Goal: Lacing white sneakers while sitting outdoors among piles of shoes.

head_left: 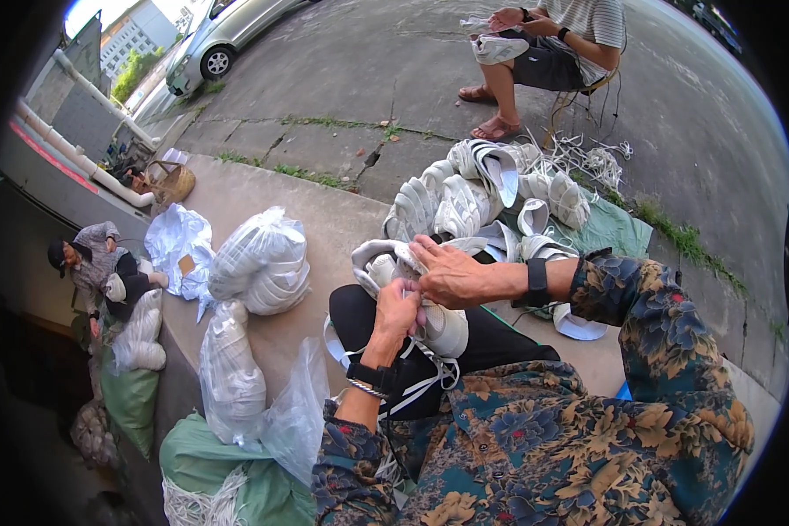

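A white shoe upper (447, 333) rests on my dark-trousered lap, with loose white shoelace (393, 405) hanging below it in loops. My left hand (396, 311) is closed in a pinch on the lace at the upper's near left side. Across the upper's top lies my right hand (458, 276), its fingers curled on the upper and meeting my left fingertips. The exact spot where the fingers meet is partly hidden. Just beyond my hands, a heap of white and grey shoe uppers (451, 202) is piled on a green sheet (618, 226).
To my left stand stuffed clear plastic bags (261, 263) and a green sack (206, 460) with white laces (203, 498) on it. One person (579, 44) sits ahead holding white pieces; another person (105, 259) sits far left. A wicker basket (174, 182) and a parked car (228, 35) are farther off.
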### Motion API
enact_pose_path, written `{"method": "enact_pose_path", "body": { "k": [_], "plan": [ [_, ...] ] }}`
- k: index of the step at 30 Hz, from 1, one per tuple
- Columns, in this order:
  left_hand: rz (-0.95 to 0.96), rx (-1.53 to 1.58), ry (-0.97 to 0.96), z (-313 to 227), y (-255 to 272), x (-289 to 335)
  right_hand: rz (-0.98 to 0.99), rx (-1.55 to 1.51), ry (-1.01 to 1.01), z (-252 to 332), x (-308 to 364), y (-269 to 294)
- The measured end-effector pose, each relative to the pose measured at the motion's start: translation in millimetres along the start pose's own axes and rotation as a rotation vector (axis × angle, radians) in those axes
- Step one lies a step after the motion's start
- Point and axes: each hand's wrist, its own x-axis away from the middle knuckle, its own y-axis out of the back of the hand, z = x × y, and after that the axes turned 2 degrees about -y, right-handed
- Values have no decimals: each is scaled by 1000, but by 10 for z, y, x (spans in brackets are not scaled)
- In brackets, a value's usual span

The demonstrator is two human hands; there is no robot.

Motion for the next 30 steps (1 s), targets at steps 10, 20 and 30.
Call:
{"method": "enact_pose_path", "body": {
  "k": [10, 20, 30],
  "plan": [
    [-225, -309, -425, 227, -64, 24, -7, -216, -294, 16, -105, -161],
    [-515, -645, -509, 229, -216, 278, 72, 2, -276, 15, -152, -169],
    [-366, -702, -441, 293, -176, 229, 100, -349, -365, -229, -212, -333]
  ]
}}
